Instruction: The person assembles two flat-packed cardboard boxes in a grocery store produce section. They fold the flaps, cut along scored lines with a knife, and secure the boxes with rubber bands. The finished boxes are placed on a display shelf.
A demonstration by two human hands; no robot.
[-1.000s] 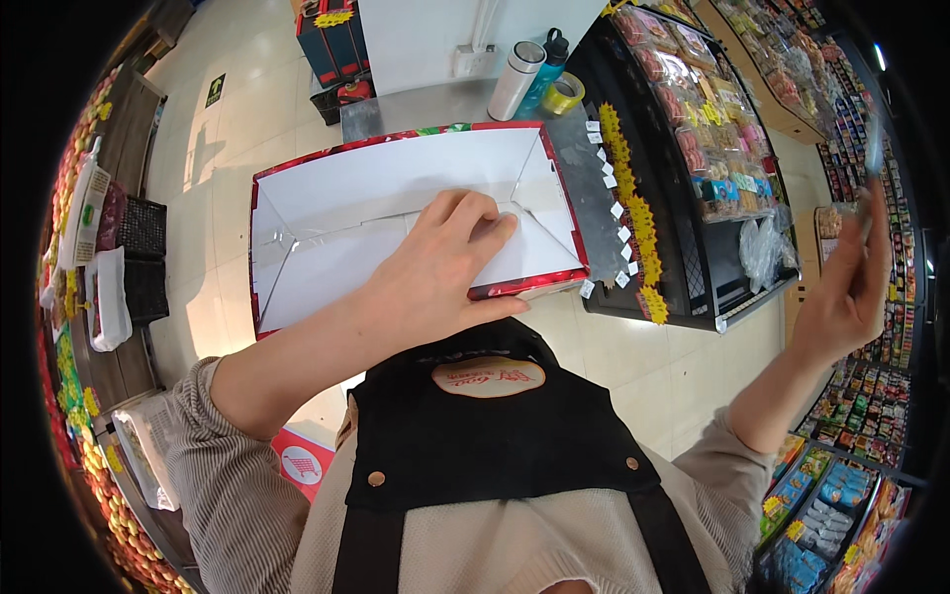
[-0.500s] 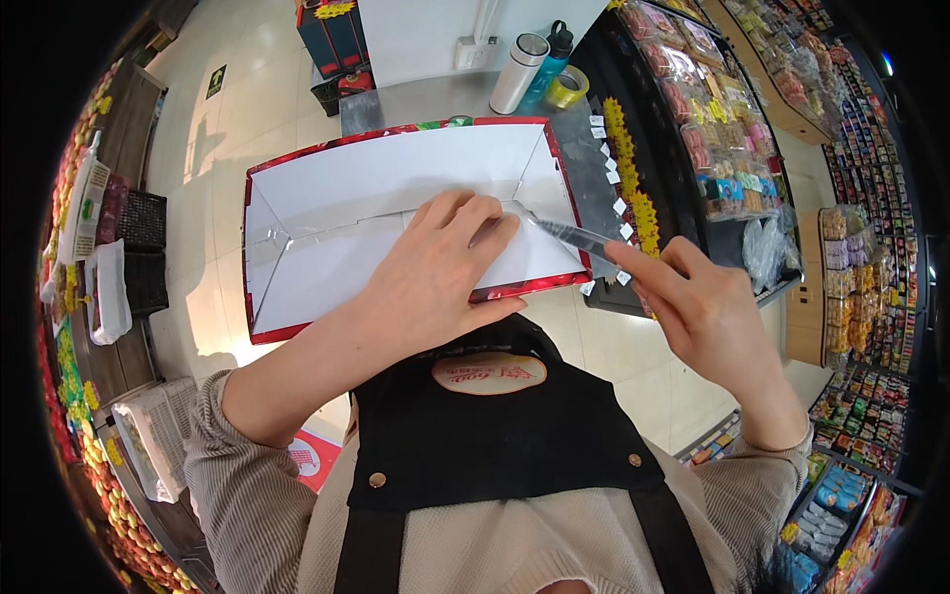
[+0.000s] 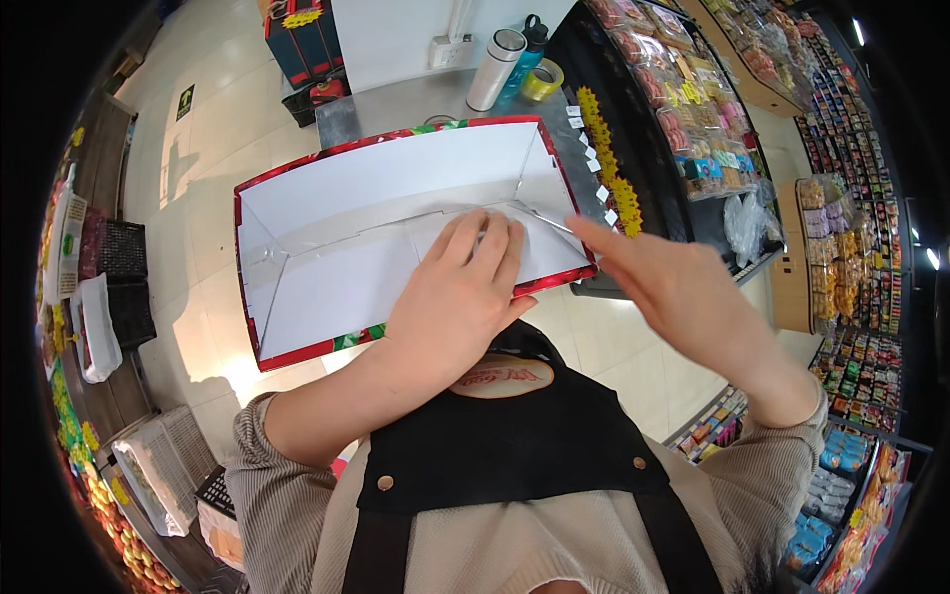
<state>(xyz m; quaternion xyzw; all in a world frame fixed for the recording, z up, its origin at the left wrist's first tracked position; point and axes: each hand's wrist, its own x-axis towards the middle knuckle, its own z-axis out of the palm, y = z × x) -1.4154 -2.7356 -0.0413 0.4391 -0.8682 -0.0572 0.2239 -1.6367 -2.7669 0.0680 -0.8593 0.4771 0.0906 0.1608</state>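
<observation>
An open cardboard box [image 3: 336, 247], white inside with a red printed outside, lies in front of me, partly over a grey metal counter. My left hand [image 3: 460, 277] is closed over its near wall, fingers inside and thumb outside. A knife [image 3: 546, 221] is gripped in my right hand [image 3: 678, 287], which is slightly blurred. Its thin blade reaches into the right end of the box. The tip rests close to the bottom seam by the far right corner; whether it is in the cardboard I cannot tell. Most of the handle is hidden in my fist.
Behind the box, a white bottle [image 3: 496, 69], a teal bottle [image 3: 527, 51] and a yellow tape roll [image 3: 541, 79] stand on the counter [image 3: 386, 104]. A dark shelf [image 3: 633, 119] of packaged food borders the right. Black crates [image 3: 124, 252] and white bags line the left.
My right hand has moved left and a little up, its blade now deeper in the box's right end. My left hand has slid slightly right and down, and the view has shifted.
</observation>
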